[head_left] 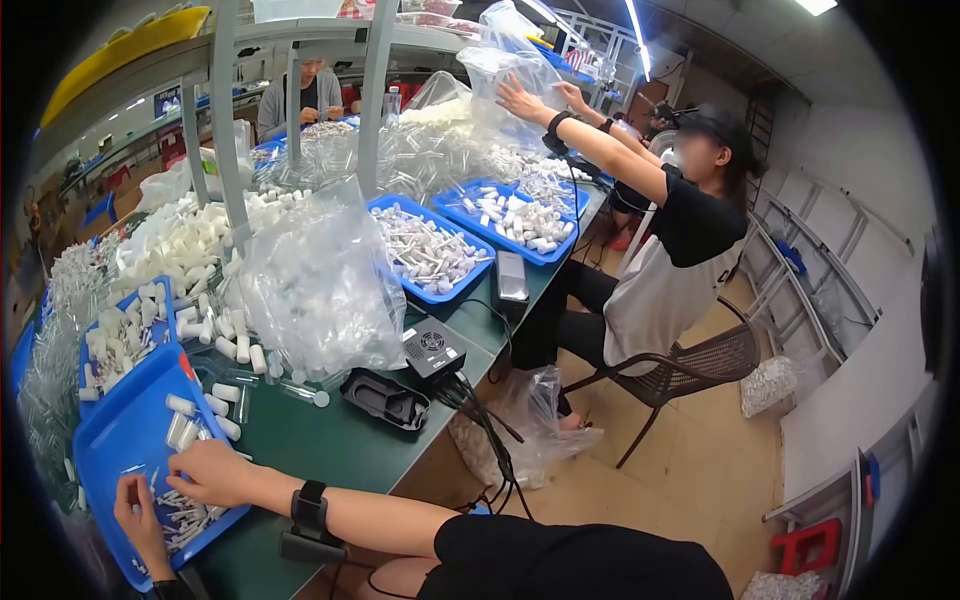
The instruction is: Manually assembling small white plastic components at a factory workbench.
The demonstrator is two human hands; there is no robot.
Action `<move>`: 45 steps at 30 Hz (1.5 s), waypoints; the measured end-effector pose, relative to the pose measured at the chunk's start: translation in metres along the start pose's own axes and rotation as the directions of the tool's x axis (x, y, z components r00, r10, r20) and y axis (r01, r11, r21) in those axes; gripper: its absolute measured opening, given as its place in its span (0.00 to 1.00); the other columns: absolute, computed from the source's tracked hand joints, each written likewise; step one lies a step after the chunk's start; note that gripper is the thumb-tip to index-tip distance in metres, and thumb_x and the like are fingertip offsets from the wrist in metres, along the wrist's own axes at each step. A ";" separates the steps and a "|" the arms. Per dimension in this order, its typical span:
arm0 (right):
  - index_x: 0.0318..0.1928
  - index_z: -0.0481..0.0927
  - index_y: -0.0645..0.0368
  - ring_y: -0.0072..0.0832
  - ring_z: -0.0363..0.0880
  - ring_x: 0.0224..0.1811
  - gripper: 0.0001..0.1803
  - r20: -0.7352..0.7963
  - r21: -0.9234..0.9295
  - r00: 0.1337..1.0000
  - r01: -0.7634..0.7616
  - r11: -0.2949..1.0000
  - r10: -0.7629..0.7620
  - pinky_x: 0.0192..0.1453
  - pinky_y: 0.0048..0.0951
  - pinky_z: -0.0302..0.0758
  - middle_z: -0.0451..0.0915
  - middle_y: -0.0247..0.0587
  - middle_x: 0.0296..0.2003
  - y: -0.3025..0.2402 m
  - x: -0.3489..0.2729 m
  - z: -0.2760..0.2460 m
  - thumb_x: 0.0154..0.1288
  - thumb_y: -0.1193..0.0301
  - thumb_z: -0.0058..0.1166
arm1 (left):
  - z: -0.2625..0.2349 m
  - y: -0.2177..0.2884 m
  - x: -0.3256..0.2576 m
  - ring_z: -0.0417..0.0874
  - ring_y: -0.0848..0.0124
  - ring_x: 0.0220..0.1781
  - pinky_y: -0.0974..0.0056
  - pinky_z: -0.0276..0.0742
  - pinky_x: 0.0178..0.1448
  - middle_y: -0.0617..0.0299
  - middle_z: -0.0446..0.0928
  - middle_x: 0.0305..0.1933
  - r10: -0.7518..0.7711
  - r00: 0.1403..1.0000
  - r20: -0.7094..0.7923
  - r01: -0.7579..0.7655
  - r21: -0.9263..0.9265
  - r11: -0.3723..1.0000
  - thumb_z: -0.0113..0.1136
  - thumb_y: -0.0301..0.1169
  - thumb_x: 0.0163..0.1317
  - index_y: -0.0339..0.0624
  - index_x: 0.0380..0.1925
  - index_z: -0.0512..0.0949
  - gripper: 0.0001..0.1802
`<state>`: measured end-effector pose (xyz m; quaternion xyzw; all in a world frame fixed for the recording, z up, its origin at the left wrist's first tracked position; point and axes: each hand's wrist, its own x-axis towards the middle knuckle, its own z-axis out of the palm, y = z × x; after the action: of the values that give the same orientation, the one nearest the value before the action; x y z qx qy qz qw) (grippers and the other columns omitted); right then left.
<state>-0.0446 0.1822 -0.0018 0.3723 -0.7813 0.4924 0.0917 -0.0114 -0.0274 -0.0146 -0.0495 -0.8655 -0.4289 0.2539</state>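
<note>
My left hand (138,518) and my right hand (208,472) are both over a blue tray (120,432) at the near left corner of the green table (320,440). Small white and clear tubes (185,515) lie loose in the tray under and between my hands. My right hand lies palm down with its fingertips on the tray's floor, and a black band (310,510) sits on its wrist. My left hand's fingers point up beside the tubes. Whether either hand pinches a tube is too small to tell. A few white caps (215,405) lie at the tray's far end.
A clear bag of white caps (320,285) stands mid-table, with a black box (430,350), a black holder (385,398) and cables (480,420) beside it. More blue trays (425,250) of parts sit farther back. A co-worker (670,250) on a brown chair (700,365) lifts a clear bag (500,70).
</note>
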 end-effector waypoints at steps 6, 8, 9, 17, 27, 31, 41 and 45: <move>0.29 0.74 0.60 0.45 0.73 0.23 0.11 0.027 -0.014 1.000 0.006 1.000 -0.006 0.30 0.41 0.67 0.73 0.47 0.17 0.002 -0.001 0.000 0.57 0.64 0.47 | 0.002 0.003 -0.001 0.65 0.82 0.28 0.77 0.60 0.33 0.68 0.66 0.27 0.021 1.000 -0.007 -0.021 -0.116 0.993 0.52 0.23 0.57 0.37 0.31 0.70 0.03; 0.33 0.73 0.59 0.44 0.73 0.23 0.11 0.045 -0.019 0.999 0.010 1.000 -0.010 0.30 0.41 0.67 0.73 0.46 0.16 -0.001 -0.001 -0.002 0.57 0.65 0.47 | -0.001 -0.007 0.001 0.68 0.81 0.33 0.76 0.63 0.38 0.66 0.68 0.32 -0.012 0.999 0.042 0.022 -0.242 0.970 0.55 0.19 0.53 0.36 0.33 0.70 0.07; 0.39 0.70 0.59 0.42 0.72 0.22 0.12 0.025 0.021 1.000 0.003 1.000 -0.003 0.29 0.40 0.67 0.72 0.45 0.16 -0.006 -0.002 -0.006 0.57 0.66 0.48 | -0.002 -0.008 0.001 0.68 0.81 0.33 0.76 0.63 0.38 0.66 0.68 0.32 -0.014 0.999 0.043 0.024 -0.241 0.970 0.55 0.19 0.53 0.36 0.33 0.70 0.07; 0.48 0.65 0.60 0.29 0.69 0.17 0.20 -0.182 0.423 0.983 0.050 0.905 0.030 0.25 0.27 0.67 0.70 0.40 0.20 -0.013 0.001 -0.009 0.54 0.72 0.53 | -0.002 -0.007 0.001 0.74 0.77 0.41 0.74 0.67 0.46 0.62 0.74 0.38 -0.056 0.980 0.188 0.128 -0.397 0.909 0.57 0.17 0.49 0.34 0.36 0.72 0.12; 0.30 0.74 0.64 0.26 0.76 0.24 0.05 -0.156 0.465 0.988 0.077 0.882 -0.004 0.28 0.24 0.71 0.77 0.42 0.22 -0.005 0.001 0.004 0.53 0.75 0.52 | 0.000 -0.003 0.001 0.76 0.75 0.39 0.73 0.70 0.44 0.60 0.76 0.37 -0.108 0.979 0.172 0.167 -0.383 0.908 0.56 0.17 0.50 0.32 0.38 0.75 0.13; 0.30 0.74 0.65 0.25 0.77 0.25 0.05 -0.149 0.491 0.985 0.000 0.871 0.084 0.30 0.24 0.71 0.77 0.43 0.23 -0.007 0.000 0.001 0.53 0.76 0.52 | 0.002 0.001 0.001 0.76 0.75 0.37 0.72 0.71 0.43 0.61 0.75 0.35 -0.123 0.980 0.158 0.180 -0.428 0.885 0.55 0.18 0.52 0.31 0.39 0.75 0.12; 0.30 0.74 0.66 0.24 0.77 0.27 0.04 -0.171 0.539 0.978 -0.007 0.843 0.117 0.34 0.23 0.73 0.77 0.41 0.24 -0.007 0.003 0.000 0.53 0.77 0.52 | -0.001 -0.006 0.002 0.73 0.78 0.30 0.74 0.70 0.38 0.64 0.75 0.30 -0.145 0.975 0.169 0.208 -0.459 0.863 0.55 0.26 0.58 0.33 0.34 0.75 0.07; 0.29 0.74 0.66 0.23 0.77 0.28 0.05 -0.157 0.576 0.978 -0.025 0.817 0.140 0.35 0.23 0.73 0.77 0.39 0.25 -0.006 0.004 -0.002 0.53 0.77 0.53 | 0.000 -0.003 0.004 0.74 0.78 0.30 0.75 0.70 0.37 0.64 0.75 0.30 -0.162 0.972 0.172 0.226 -0.473 0.852 0.55 0.26 0.58 0.34 0.34 0.75 0.06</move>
<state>-0.0439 0.1802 0.0049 0.2990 -0.6011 0.7405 0.0293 -0.0155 -0.0301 -0.0148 -0.0511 -0.7437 -0.6531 0.1335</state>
